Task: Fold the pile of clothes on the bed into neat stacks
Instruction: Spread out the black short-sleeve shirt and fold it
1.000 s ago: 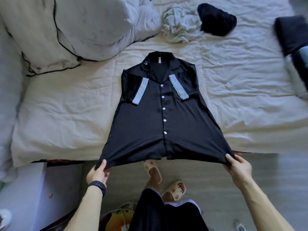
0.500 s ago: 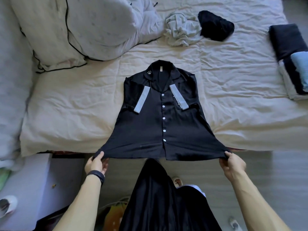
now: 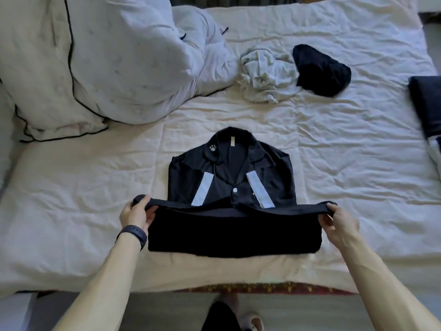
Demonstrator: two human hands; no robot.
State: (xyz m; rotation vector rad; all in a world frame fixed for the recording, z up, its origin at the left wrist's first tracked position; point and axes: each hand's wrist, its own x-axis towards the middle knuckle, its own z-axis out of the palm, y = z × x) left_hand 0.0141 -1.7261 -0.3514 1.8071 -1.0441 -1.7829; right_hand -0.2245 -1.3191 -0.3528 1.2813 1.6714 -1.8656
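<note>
Black satin button-up shirt (image 3: 229,232) points its collar to twelve o'clock; your left grip (image 3: 134,215) and right grip (image 3: 338,223) pinch its hem.

The bed (image 3: 334,151), under a wrinkled cream sheet, is carrying a black shirt (image 3: 229,177) at centre. White bedding (image 3: 107,56) is bunching at upper left. A crumpled pale garment (image 3: 267,72) is lying just beside a dark garment (image 3: 322,70) at upper centre, and folded dark clothes (image 3: 427,103) are sitting at the right edge.
</note>
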